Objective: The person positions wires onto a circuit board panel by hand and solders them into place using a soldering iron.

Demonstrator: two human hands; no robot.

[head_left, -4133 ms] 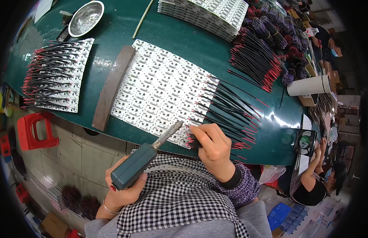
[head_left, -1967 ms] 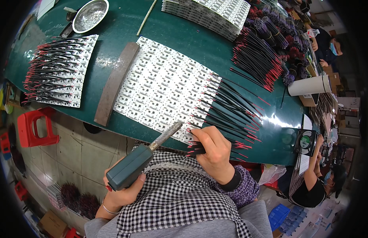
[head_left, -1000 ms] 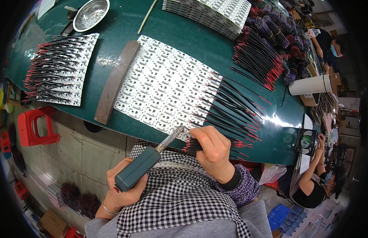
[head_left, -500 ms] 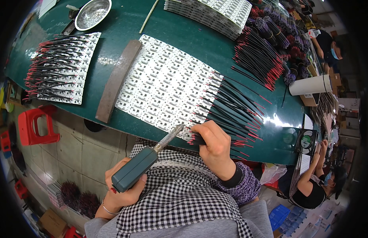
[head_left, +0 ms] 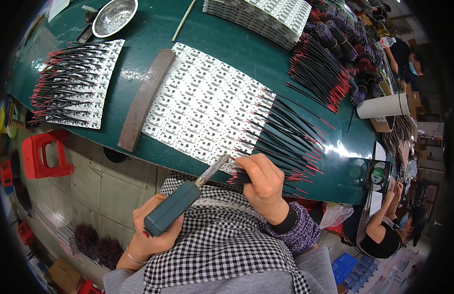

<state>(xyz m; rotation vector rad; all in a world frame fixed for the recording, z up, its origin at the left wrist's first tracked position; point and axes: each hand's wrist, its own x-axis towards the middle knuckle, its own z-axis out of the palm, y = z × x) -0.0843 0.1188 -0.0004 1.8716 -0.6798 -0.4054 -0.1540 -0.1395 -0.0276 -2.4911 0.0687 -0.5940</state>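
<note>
Head view: the soldering iron (head_left: 172,209) tip just nudged back beside the right hand (head_left: 265,186), so probably heating a joint. Left hand (head_left: 152,243) is wrapped round its handle; right's pinching black wires (head_left: 240,177) at the white board (head_left: 202,103)'s near edge, on the tabletop (head_left: 161,29).

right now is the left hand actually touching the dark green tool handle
Touching: the head view shows the left hand closed around the dark green handle, gripping it from both sides with no visible gap.

No lettering can be read, though the green disc (head_left: 378,173) toward the desk's right end perhaps bears tiny print.
</note>
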